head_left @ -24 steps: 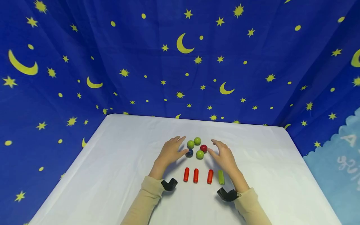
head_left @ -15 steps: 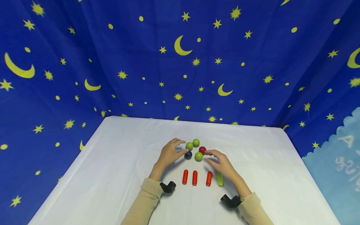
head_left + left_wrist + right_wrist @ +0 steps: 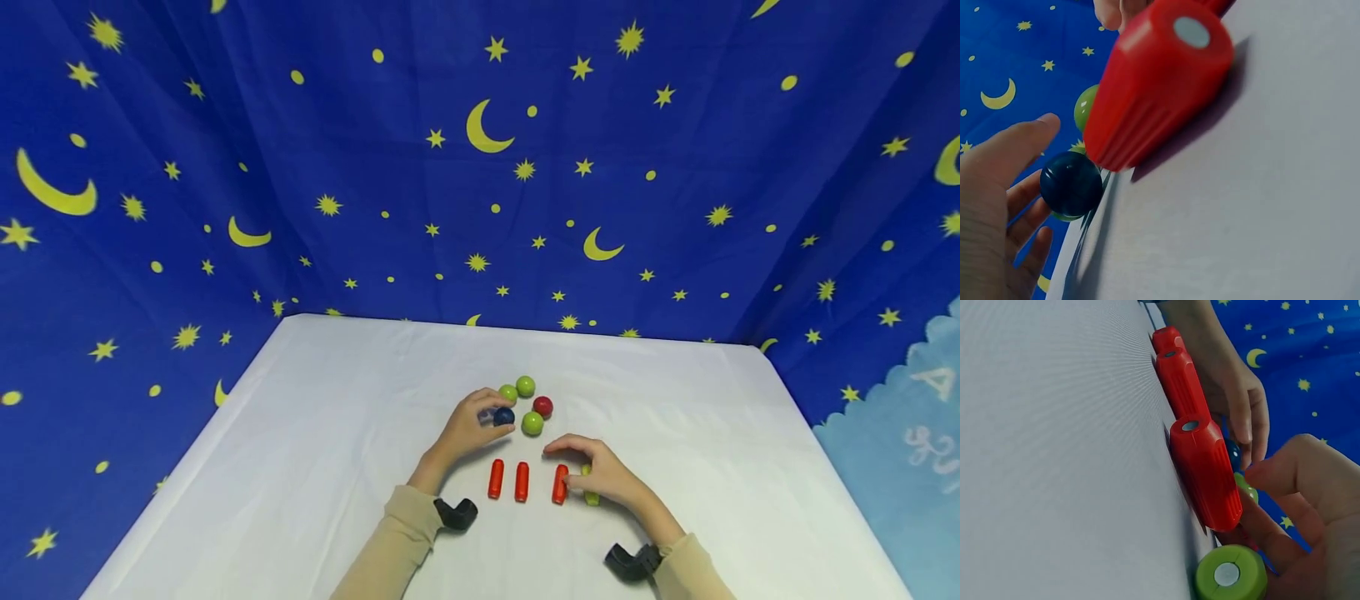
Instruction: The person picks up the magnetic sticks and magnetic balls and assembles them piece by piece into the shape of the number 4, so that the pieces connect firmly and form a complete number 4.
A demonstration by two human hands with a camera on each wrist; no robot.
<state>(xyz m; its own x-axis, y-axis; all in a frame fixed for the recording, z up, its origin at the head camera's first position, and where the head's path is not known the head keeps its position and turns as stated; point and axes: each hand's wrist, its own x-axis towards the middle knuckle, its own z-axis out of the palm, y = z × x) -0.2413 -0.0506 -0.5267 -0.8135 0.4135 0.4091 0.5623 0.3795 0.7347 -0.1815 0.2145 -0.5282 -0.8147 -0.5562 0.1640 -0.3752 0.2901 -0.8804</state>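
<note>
On the white tabletop, my left hand [image 3: 463, 429] is curved around a dark blue ball [image 3: 504, 417], fingers behind it and thumb in front. In the left wrist view a gap shows between the thumb and this blue ball [image 3: 1071, 185]. My right hand [image 3: 609, 477] hovers over the right end of the row of short rods, its fingers spread around a red rod [image 3: 559, 484]. The right wrist view has the thumb tip close to that red rod [image 3: 1205, 475]; contact cannot be told. Under the hand, a green rod [image 3: 592, 499] is partly hidden.
Two more red rods [image 3: 496, 479] lie left of the right hand. Behind the rods sit a red ball [image 3: 543, 407] and several green balls [image 3: 532, 423]. A blue curtain [image 3: 375, 167] with yellow stars and moons surrounds the table [image 3: 337, 375].
My right hand has drawn back from beside the red ball towards the near rods. The left hand has come nearer, its fingers now curving around the blue ball.
</note>
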